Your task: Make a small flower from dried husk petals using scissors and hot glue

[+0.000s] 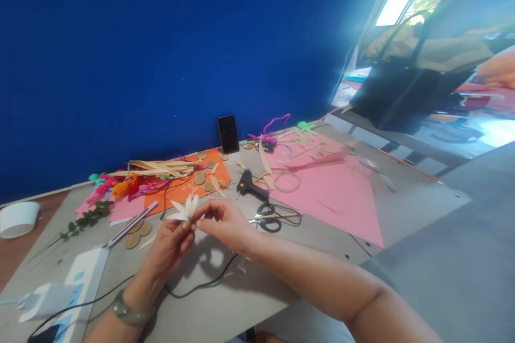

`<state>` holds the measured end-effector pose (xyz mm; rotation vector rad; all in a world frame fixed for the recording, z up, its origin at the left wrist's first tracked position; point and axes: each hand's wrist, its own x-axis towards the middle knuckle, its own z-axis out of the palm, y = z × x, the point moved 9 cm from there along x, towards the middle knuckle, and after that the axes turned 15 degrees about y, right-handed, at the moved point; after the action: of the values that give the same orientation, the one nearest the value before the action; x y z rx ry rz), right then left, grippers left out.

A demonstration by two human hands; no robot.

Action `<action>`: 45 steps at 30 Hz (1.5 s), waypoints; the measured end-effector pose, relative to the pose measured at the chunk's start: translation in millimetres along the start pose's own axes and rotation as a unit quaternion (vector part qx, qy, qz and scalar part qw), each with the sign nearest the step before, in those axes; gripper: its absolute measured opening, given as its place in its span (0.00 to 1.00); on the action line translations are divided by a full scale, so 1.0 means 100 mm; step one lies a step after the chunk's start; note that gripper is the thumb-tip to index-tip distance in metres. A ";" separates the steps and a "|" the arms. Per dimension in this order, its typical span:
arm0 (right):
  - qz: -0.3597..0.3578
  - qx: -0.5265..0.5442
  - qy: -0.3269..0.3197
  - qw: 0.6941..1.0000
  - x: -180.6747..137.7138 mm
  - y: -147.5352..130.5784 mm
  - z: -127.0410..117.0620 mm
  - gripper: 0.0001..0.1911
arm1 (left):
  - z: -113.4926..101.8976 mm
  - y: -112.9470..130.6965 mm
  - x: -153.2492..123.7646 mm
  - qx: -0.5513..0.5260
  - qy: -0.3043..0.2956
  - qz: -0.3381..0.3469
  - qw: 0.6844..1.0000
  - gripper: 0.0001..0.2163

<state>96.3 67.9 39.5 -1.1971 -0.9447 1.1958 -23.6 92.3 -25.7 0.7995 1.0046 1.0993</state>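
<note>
A small flower of pale, pointed petals (pixel 185 208) stands above the table between my two hands. My left hand (pixel 171 244) pinches its base, the fingers closed. The fingertips of my right hand (pixel 225 222) are also closed at the base, touching the flower from the right side. Both sets of fingertips meet there, so the exact grip is partly hidden. Just beyond my right hand lie a black glue gun (pixel 252 186) and scissors with black handles (pixel 269 222). Round tan discs (pixel 137 235) rest behind my left hand, near a pale pen-like stick (pixel 132 223).
Dry tan strips (pixel 164 168) and colourful fuzzy pieces (pixel 120 187) lie on orange paper (pixel 161 198). A phone (pixel 228 134) leans against the blue wall. Pink paper (pixel 333 193) spreads at right. A power strip (pixel 86 278), dark cable (pixel 189 295) and white cup (pixel 18 220) are at left.
</note>
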 end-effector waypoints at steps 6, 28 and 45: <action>-0.026 0.007 0.025 0.999 -0.01 -0.08 -0.03 0.06 | 0.07 0.01 -0.04 0.025 -0.040 0.005 0.999 0.15; -0.054 0.009 0.028 0.998 0.03 -0.01 -0.01 0.09 | 0.09 0.05 -0.01 -0.013 -0.014 0.008 1.000 0.14; -0.077 -0.022 0.039 0.996 0.03 -0.07 -0.04 0.08 | 0.13 0.03 -0.02 -0.014 -0.015 0.005 1.000 0.14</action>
<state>101.9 70.4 45.9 -1.1739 -0.9906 1.0034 -13.1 90.7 -17.6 0.7974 0.9592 1.1055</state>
